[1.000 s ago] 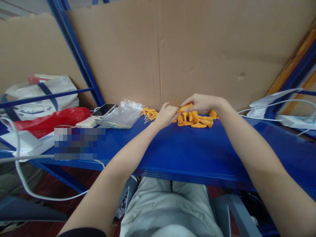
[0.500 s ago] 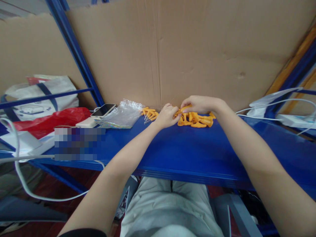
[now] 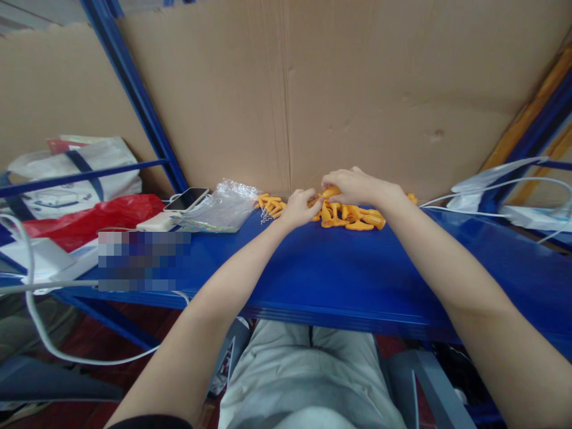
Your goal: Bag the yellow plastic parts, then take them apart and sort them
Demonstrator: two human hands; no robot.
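Pinching one orange plastic piece [image 3: 329, 192] between them, the left hand [image 3: 298, 208] and the right hand [image 3: 354, 185] meet just above centre of the frame, at the far edge of the blue bench [image 3: 339, 268]. The piece lies between the two sets of fingers: those of the right hand curl over its upper end, those of the left hand close against its lower left end (the exact contact is too small to resolve). Directly below and to the right of the held piece lies a heap of orange pieces [image 3: 355, 216] on the bench, touching the cardboard wall [image 3: 357, 89]. A smaller cluster of orange pieces [image 3: 271, 205] lies just left of the left hand. Further left rest a clear plastic bag [image 3: 223, 208], a phone [image 3: 186, 199] and a red bag [image 3: 89, 217].
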